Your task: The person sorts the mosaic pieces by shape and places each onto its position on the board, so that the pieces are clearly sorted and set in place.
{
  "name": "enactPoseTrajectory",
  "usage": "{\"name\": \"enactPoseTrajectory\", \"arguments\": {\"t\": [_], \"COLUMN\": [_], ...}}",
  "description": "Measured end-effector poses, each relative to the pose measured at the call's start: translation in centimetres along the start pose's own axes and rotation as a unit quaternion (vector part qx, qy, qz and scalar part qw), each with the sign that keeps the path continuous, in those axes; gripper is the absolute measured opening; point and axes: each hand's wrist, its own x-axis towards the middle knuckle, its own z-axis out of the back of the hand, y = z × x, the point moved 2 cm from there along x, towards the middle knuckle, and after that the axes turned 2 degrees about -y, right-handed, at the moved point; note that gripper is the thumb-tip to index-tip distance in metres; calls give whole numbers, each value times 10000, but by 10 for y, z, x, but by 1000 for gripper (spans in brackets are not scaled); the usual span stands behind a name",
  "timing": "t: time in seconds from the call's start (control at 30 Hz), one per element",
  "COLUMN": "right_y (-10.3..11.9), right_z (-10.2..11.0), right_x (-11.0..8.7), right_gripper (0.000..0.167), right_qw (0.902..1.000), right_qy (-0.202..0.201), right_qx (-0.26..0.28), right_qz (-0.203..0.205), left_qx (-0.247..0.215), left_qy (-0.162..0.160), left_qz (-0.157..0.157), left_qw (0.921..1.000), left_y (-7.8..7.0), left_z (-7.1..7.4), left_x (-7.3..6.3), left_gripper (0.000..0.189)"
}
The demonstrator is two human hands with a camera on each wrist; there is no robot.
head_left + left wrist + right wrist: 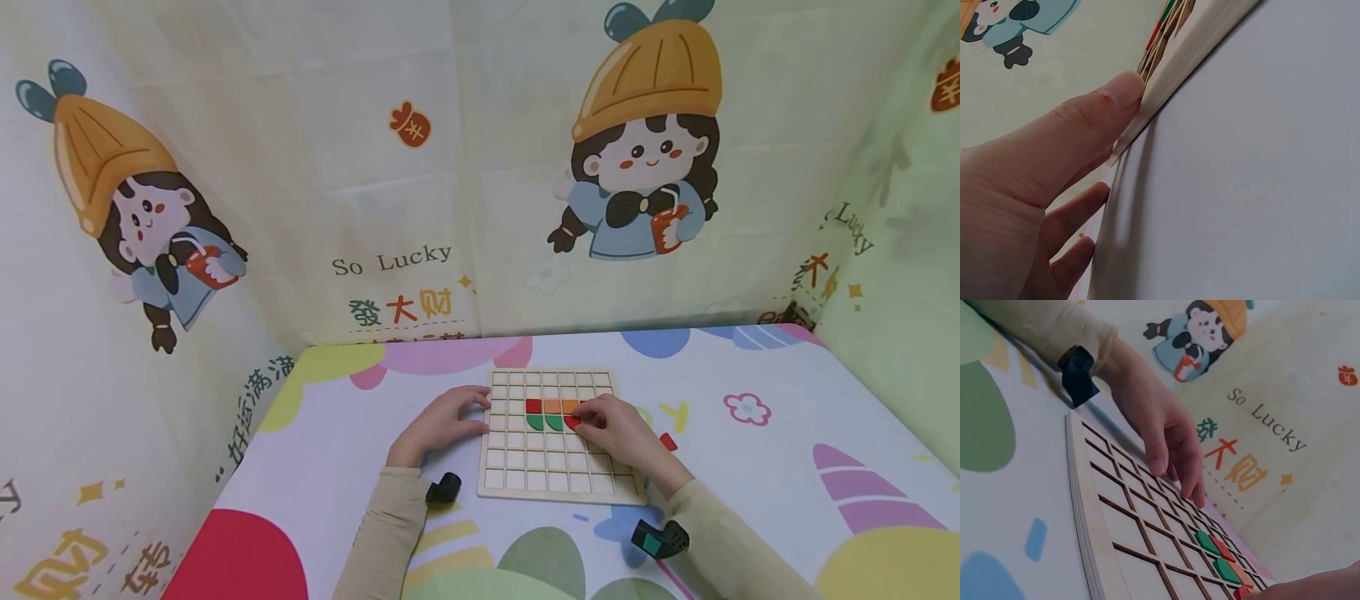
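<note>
A wooden grid board (525, 497) lies on the table. One of its rows holds a red square (533, 406) and two orange squares (552, 407). Below them sit two green quarter-circle pieces (535, 422). Beside the green ones, my right hand (617, 429) pinches a red rounded piece (572, 422) at its cell, its fingertips covering part of it. My left hand (444, 422) rests at the board's left edge with fingers loosely spread. In the left wrist view, the thumb (1124, 92) touches the board's side.
A loose red piece (668, 442) lies on the patterned tablecloth, right of the board beside the right forearm. Black wrist cameras (660, 540) are strapped to both sleeves. A printed cloth backdrop (510, 192) stands behind the table.
</note>
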Motion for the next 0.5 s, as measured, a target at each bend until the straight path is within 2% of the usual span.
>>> {"name": "enactPoseTrajectory", "arguments": {"t": [0.2, 0.5], "right_y": [0, 0], "right_z": [0, 0], "right_x": [-1, -1], "right_gripper": [17, 18], "right_qw": [10000, 10000], "right_qy": [0, 8], "right_qx": [22, 53], "right_qz": [9, -24], "left_qx": [54, 34], "left_qy": [-17, -19], "left_qz": [-103, -80], "left_qw": [9999, 10000], "left_y": [-2, -2], "left_z": [1, 1], "left_x": [-1, -1], "left_gripper": [30, 30]}}
